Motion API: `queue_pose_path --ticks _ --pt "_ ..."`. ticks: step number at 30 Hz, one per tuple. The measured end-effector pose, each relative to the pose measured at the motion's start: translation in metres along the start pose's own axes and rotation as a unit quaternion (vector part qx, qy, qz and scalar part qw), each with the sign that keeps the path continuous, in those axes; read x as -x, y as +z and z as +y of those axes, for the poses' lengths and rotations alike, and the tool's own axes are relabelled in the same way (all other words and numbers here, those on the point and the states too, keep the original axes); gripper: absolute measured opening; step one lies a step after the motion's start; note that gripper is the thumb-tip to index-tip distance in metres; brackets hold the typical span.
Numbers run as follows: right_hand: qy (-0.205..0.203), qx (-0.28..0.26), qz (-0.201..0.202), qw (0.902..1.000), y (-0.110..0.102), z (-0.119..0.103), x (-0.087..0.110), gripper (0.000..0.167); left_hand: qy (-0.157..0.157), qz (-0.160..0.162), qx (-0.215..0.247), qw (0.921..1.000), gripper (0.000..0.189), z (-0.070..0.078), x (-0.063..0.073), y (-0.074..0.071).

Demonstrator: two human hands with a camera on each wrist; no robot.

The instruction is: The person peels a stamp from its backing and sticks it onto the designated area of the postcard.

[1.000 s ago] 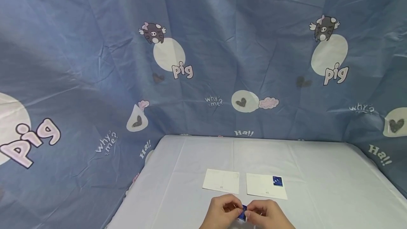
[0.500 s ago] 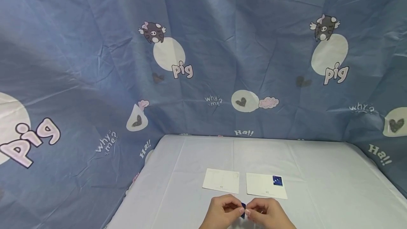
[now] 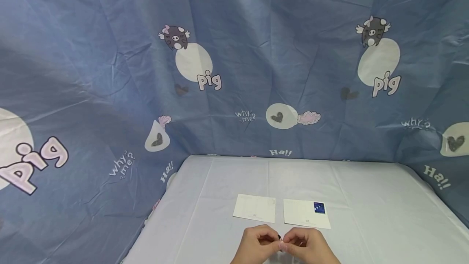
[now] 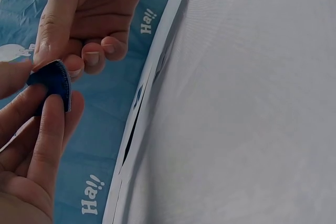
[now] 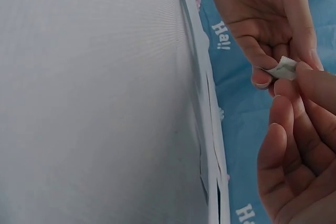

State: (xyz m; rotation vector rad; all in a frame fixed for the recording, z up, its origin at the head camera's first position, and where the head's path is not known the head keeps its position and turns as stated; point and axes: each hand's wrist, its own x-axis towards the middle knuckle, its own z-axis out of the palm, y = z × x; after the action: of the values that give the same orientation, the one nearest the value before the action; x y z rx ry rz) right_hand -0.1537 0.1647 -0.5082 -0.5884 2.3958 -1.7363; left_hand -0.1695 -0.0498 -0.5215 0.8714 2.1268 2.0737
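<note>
In the head view my left hand (image 3: 256, 244) and right hand (image 3: 310, 245) meet at the table's near side. Between their fingertips they pinch a small postage stamp. Its dark blue printed face, with a perforated edge, shows in the left wrist view as a bent stamp (image 4: 59, 78). The right wrist view gives its whitish back (image 5: 285, 68). From the head only a thin dark sliver of it is visible. Beyond the hands lie two white cards: a plain left card (image 3: 254, 208) and a right card (image 3: 301, 214) bearing a blue stamp (image 3: 319, 207) in its upper right corner.
A white cloth (image 3: 366, 199) covers the table, backed by a blue patterned curtain (image 3: 234, 72) that also runs along the sides. Something clear and shiny (image 3: 280, 258) lies under the hands, its kind unclear.
The stamp between the fingers has turned from showing its blue face to nearly edge-on in the head view. The fingertips have drawn closer together. Both cards stay in place.
</note>
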Motion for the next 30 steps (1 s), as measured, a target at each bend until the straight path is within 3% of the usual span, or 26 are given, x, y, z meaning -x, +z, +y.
queue_pose_path --ticks 19,30 --pt "-0.014 -0.008 -0.013 0.9998 0.0016 -0.0009 0.0004 0.012 0.027 -0.006 0.012 0.9996 0.009 0.0021 -0.0007 -0.0011" --pt "0.017 0.005 -0.006 0.9998 0.0008 0.0016 -0.0005 0.016 -0.027 -0.005 0.035 0.999 0.011 0.0048 0.0005 0.0"
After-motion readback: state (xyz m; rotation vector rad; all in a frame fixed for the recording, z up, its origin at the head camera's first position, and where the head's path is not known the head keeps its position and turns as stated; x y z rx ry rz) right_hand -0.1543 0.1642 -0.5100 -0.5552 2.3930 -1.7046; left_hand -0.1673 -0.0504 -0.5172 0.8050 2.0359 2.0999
